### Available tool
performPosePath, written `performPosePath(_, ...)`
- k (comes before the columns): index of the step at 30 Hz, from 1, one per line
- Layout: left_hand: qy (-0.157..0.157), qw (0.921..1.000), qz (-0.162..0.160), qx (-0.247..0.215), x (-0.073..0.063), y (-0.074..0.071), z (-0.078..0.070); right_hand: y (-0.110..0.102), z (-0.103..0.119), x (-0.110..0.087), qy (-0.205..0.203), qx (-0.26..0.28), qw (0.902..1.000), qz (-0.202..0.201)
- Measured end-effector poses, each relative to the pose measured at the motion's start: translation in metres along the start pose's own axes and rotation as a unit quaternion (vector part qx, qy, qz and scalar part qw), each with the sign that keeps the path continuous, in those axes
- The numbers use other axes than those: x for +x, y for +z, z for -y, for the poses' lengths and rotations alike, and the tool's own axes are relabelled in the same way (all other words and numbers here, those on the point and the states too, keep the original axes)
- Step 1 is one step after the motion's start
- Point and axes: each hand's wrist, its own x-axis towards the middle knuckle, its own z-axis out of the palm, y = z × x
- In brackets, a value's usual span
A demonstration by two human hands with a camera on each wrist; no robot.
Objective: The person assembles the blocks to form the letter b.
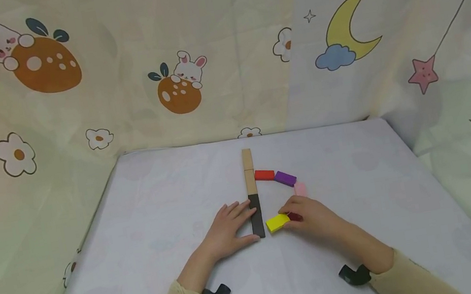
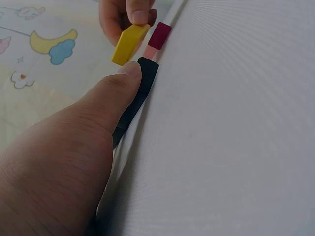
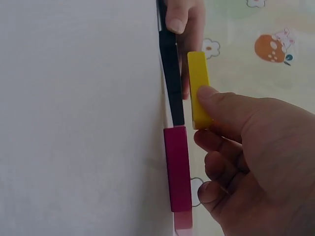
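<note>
Yellow block [image 1: 277, 222] is lying near the front of the white table [image 1: 143, 208], just right of the black block [image 1: 256, 215], its right end pinched by the right hand [image 1: 313, 217] (thumb [image 3: 216, 101] on top, fingers curled below, per the right wrist view). A dark red block [image 1: 295, 216] is sitting just beside the yellow one, mostly hidden under that hand. The left hand [image 1: 226, 230] is resting flat against the black block's left side, fingers straight, thumb tip [image 2: 129, 70] pressing its near end. Farther off, two tan blocks [image 1: 249, 171] are continuing the black one into a straight line. To the right, a red block [image 1: 264, 174], purple block [image 1: 285, 178] and pink block [image 1: 300, 188] are curving back toward the right hand. Printed cloth [image 1: 47, 94] is hanging behind.
</note>
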Motion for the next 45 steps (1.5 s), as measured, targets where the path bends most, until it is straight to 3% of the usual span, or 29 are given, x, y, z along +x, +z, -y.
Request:
performPosePath(11, 0.0, 1.0, -0.002, -0.001, 0.001, 0.0, 0.001, 0.006, 0.0, 0.002, -0.031, -0.043, 0.9986, 0.002)
performPosePath(18, 0.001, 1.0, -0.006, -0.001, 0.001, 0.0, 0.0, 0.009, 0.001, 0.002, -0.023, -0.07, 0.9972, 0.009)
performPosePath(45, 0.001, 0.9999, -0.01, 0.008, 0.001, -0.001, -0.001, 0.015, 0.006, 0.004, 0.01, -0.085, 0.9962, 0.017)
